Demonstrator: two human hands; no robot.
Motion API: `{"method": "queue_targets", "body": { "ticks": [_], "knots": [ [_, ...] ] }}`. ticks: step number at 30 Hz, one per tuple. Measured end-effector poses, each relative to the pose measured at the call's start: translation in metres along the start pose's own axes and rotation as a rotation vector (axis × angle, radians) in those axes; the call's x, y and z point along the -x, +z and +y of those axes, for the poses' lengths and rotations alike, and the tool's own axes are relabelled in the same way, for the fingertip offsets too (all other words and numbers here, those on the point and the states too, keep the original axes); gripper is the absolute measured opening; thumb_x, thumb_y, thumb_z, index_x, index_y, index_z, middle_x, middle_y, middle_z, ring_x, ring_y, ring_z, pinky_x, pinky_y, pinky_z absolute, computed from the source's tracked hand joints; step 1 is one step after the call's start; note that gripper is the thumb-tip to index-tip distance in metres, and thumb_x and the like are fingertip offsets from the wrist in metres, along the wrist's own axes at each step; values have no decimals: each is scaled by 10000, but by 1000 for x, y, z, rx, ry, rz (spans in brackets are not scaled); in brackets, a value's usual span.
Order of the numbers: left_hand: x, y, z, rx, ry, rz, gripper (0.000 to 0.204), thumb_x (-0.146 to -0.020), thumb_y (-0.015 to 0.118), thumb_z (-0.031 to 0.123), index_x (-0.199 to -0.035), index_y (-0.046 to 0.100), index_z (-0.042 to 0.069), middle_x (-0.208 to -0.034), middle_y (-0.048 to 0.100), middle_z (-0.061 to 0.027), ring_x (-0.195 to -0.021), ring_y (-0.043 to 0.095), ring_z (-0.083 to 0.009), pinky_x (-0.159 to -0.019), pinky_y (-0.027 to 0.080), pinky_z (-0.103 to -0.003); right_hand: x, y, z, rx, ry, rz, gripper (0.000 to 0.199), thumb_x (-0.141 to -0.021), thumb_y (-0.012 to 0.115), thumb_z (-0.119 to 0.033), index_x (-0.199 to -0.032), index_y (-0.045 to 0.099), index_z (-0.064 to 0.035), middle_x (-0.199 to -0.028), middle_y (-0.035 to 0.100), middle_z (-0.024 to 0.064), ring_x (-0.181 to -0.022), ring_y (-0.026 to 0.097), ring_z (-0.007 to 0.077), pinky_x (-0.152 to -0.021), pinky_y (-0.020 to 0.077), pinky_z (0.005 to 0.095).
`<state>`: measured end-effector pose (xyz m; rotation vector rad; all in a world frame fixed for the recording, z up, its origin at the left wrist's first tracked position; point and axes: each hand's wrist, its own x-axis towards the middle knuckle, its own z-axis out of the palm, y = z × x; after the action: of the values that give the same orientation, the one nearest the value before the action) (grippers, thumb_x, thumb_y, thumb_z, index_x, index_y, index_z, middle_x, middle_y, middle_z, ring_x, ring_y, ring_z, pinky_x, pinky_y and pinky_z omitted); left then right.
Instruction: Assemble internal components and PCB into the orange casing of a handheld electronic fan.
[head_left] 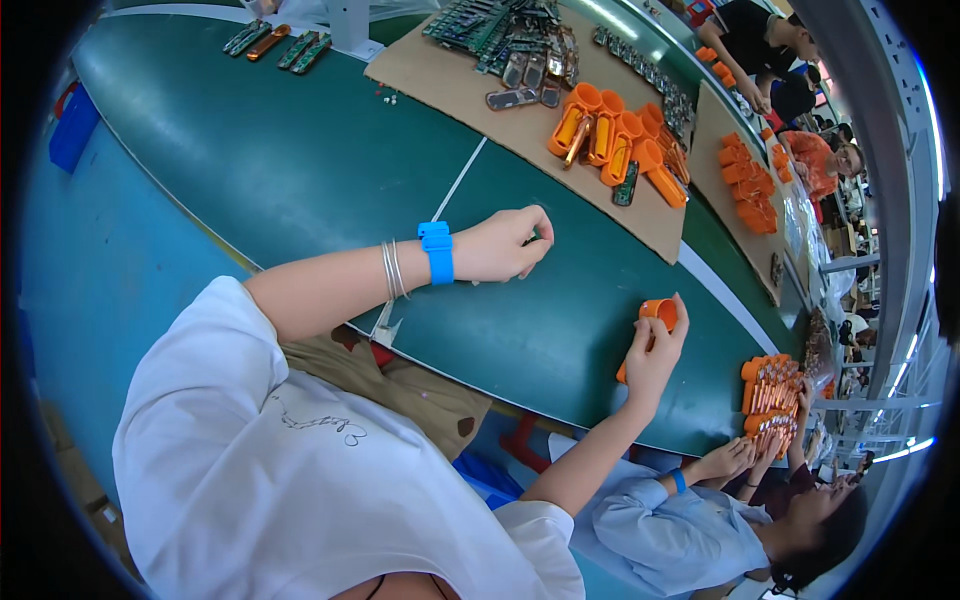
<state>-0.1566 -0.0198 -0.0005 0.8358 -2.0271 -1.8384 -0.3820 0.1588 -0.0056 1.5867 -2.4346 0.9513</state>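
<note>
My right hand point(655, 358) grips an orange plastic housing point(657, 312) with a hollow, cup-like end, held over the green table point(480, 330); my fingers cover much of its body. To the left, my left hand point(508, 243) hovers above the table with its fingers curled toward the thumb. Whatever is between those fingertips, if anything, is too small or hidden to make out. A blue strap point(436, 252) and thin bangles circle that wrist. Beyond both hands, several orange housings point(603, 135), some with metallic strips in them, lie on a cardboard sheet point(450, 105).
Green circuit boards point(485, 35) are piled on the cardboard. More boards point(305, 50) lie at the far left by a metal post point(350, 25). At right, a co-worker in a light blue shirt point(655, 520) reaches toward orange housings point(768, 395) in rows. Other people sit across the line.
</note>
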Motion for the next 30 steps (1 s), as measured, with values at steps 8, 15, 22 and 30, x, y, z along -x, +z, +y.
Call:
{"method": "queue_targets", "body": {
  "ticks": [8,15,22,30],
  "knots": [
    [-12,-2,-13,843,-169,-310,233,-988,369,188,-1103,445,0,-794,553,-116,-587,420,-141,-524,399,-279,4,3,-1,34,-8,35,128,-815,617,-60,-927,658,-12,-1410,372,183,-1328,312,393,-1070,295,441],
    [-10,-20,-4,480,24,-161,260,-998,376,216,-1128,393,-8,-953,638,-154,-599,553,-130,-538,471,-250,9,4,16,-63,-87,139,144,-844,574,-42,-965,640,-2,-1376,408,187,-1294,368,363,-1056,309,416],
    [-4,-100,4,319,139,230,216,-963,489,222,-969,550,15,-753,553,-30,-629,533,-82,-510,434,-229,19,-6,13,-146,-53,310,251,-957,464,-177,-982,614,22,-1296,482,138,-1149,495,258,-949,398,351],
    [-1,-110,7,777,199,154,253,-968,491,218,-939,526,-30,-729,449,-21,-608,421,-92,-479,329,-217,20,-4,14,-151,15,332,312,-970,418,-212,-920,616,25,-1232,490,124,-1024,551,196,-860,446,323]
  ]
}}
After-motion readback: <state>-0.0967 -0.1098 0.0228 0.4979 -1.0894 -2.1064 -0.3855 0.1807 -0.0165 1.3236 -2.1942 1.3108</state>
